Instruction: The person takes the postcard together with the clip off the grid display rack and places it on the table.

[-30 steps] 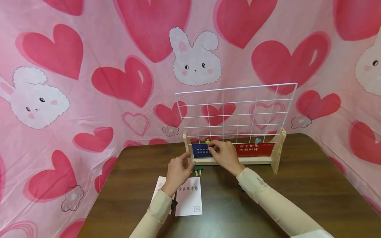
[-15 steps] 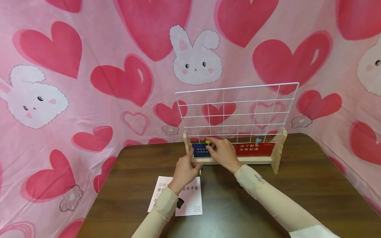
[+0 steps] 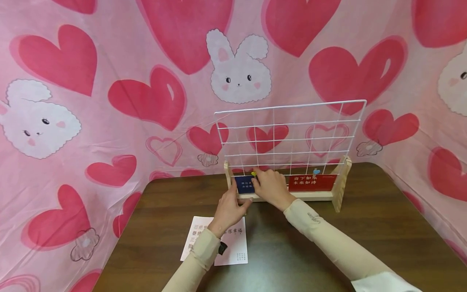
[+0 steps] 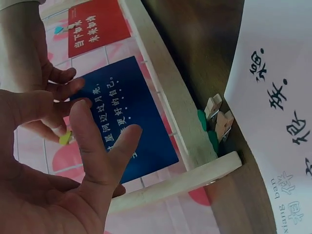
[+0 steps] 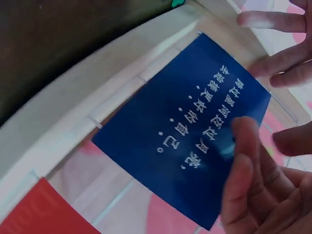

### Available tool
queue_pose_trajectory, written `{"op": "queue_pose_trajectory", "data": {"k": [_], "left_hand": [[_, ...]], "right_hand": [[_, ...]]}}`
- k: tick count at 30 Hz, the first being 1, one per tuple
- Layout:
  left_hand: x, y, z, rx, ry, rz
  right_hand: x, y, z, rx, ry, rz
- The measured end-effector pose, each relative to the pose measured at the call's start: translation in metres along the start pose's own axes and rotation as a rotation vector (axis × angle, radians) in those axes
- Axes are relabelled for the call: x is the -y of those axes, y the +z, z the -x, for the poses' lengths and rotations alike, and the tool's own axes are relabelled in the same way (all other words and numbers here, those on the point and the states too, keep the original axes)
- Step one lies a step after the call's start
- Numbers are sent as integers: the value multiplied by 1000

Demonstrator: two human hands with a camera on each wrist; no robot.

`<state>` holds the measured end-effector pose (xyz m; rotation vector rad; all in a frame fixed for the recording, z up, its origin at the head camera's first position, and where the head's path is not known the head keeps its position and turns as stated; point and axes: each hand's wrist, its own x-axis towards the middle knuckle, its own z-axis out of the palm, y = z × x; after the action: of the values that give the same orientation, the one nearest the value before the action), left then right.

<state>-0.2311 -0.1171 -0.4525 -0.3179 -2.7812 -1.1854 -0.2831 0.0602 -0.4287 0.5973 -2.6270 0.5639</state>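
Note:
A white wire grid [image 3: 292, 129] stands in a wooden stand [image 3: 341, 182] on a dark table. A blue card [image 3: 243, 184] [image 4: 131, 126] [image 5: 185, 126] lies against the grid's lower left. My right hand [image 3: 260, 180] [image 5: 248, 185] is at the card's top edge and pinches a yellow clip [image 3: 253, 173] [image 4: 64, 138]. My left hand [image 3: 235, 194] [image 4: 97, 146] lies with straight fingers on the card's left side. A red card [image 3: 311, 183] [image 4: 95, 27] hangs at the lower right under a blue clip [image 3: 315, 171].
Two green-tipped wooden clips [image 4: 214, 124] lie on the table [image 3: 328, 243] in front of the stand's left foot. Two white printed cards [image 3: 233, 243] [image 4: 278, 97] lie near my left forearm. A pink heart-and-rabbit cloth forms the backdrop behind the table.
My left hand moved forward from the table to the blue card's left side, now covering the green clips in the head view. My right hand stayed at the card's top with the yellow clip.

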Motion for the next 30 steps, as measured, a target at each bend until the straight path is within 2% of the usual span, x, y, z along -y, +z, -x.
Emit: {"op": "queue_pose_trajectory", "data": {"k": [4,10,13,18,20,22,25,30], "left_hand": [[-1,3,0,-25,8,-25],[-2,8,5,-113,18,-96],[-2,10,6,-166,50,-118],[2,8,-1,-331,128,-164],[4,5,-7,-408,147,-181],[6,2,-13,-453,151,-179],[8,-1,-19,-465,142,-175],[10,-2,-22,-432,107,-172]], "right_hand": [[0,-1,-2,-33,-9,95],[-3,1,-2,-51,-18,68],[-5,3,-2,-80,-24,54],[-9,4,-3,-123,-16,13],[-10,3,-4,-122,-14,-16],[-10,2,-4,-124,-15,-35],[-10,2,-3,-123,-18,-54],[-11,3,0,-137,-31,-79]]}}
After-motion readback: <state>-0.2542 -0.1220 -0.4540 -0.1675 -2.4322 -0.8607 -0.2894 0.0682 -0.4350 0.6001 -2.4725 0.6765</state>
